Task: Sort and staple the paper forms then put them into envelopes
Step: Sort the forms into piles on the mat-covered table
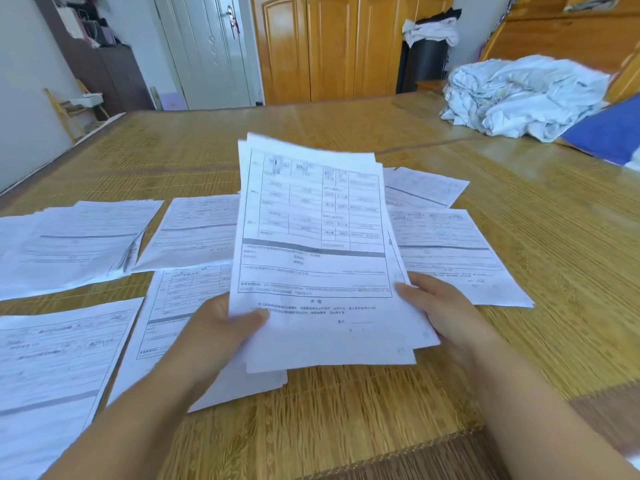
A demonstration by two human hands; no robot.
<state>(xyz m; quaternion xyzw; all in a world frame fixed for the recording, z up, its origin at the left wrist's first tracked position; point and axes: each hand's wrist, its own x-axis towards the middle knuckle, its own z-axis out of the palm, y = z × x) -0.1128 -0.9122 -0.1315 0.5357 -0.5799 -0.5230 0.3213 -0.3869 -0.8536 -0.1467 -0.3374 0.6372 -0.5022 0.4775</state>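
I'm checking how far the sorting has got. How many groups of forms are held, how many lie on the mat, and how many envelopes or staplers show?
Held stack of forms, gripped by left hand and right hand: 1
Groups of forms on the mat: 6
Envelopes: 0
Staplers: 0
Total: 7

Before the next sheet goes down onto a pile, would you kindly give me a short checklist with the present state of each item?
1. Stack held by both hands: ok; left hand and right hand grip its lower corners.
2. Top form readable: ok, faces the camera, though the print is blurred.
3. Stack edges squared: not ok, sheets fan out.
4. Piles on the mat kept apart: not ok, some overlap.
5. Stapler in view: not ok.
6. Envelopes in view: not ok.
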